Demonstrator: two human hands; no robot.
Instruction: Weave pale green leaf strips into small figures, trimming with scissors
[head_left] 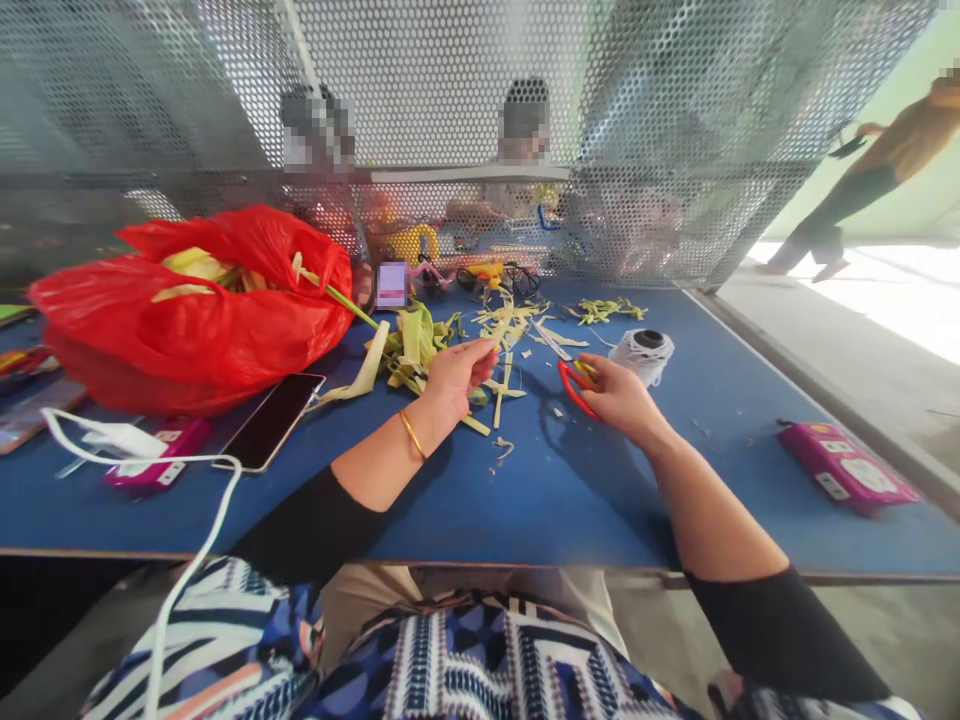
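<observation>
Over the middle of the blue table, my left hand (456,382) is closed in a pinch on pale green husk strips (508,322) that fan out beyond its fingertips. The strips partly hide behind the fingers. My right hand (624,398) grips scissors (576,385) by their red and yellow handles, the metal blades pointing up and left at the strips. Just right of the blades stands a spool of white thread (643,352) with a dark core. Loose husk leaves (414,340) lie in a heap left of my left hand, and small scraps dot the tabletop.
A red plastic bag (187,345) full of husks fills the left side, with a phone (276,422) before it. Purple power strips (847,466) sit at both sides; a white cable (217,515) crosses the front left. A perforated metal screen (450,90) stands behind, people beyond it.
</observation>
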